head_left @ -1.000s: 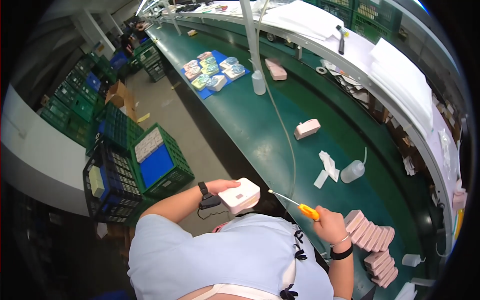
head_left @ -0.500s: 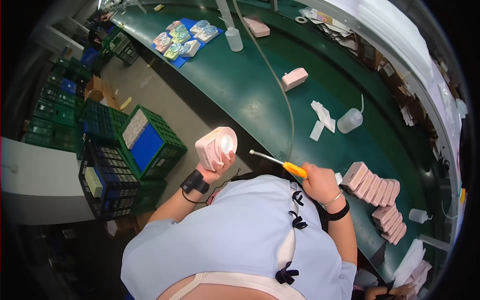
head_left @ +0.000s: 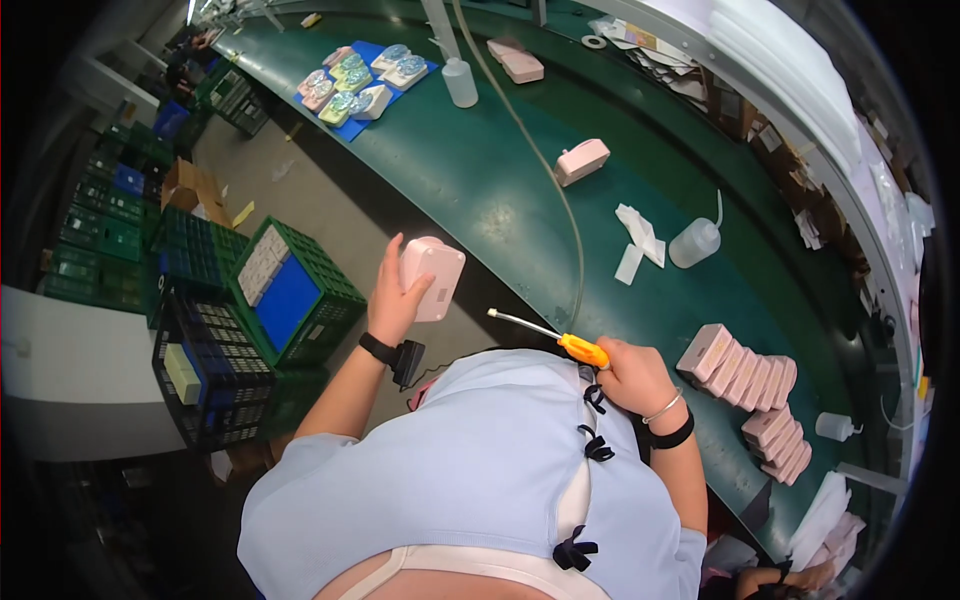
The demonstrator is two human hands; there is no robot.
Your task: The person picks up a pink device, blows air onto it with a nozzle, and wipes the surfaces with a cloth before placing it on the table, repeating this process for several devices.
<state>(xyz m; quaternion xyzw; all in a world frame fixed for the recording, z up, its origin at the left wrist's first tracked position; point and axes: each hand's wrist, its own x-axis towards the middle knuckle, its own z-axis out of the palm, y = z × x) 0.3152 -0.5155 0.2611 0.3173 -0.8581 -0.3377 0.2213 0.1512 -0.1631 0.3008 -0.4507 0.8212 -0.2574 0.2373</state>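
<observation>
My left hand (head_left: 392, 298) grips a small pink plastic box-shaped device (head_left: 434, 280), thumb across its flat face, where a small dark patch and corner holes show. The device is in the air off the bench's near edge. My right hand (head_left: 636, 373) is closed around the orange handle of a screwdriver (head_left: 583, 350). The screwdriver's metal shaft points left toward the device, with its tip apart from it. A white cloth (head_left: 641, 236) and a clear squeeze bottle (head_left: 695, 243) are on the bench beyond my right hand.
Rows of pink devices (head_left: 745, 372) stand on the green bench (head_left: 490, 190) at right. One pink device (head_left: 582, 161) sits farther off. A blue mat (head_left: 397, 84) bears several coloured pieces. A hose (head_left: 545, 150) crosses the bench. Green crates (head_left: 340, 283) stand on the floor at left.
My left hand has turned the device over, from its round white part to its flat face. The right hand and screwdriver have shifted slightly left and down.
</observation>
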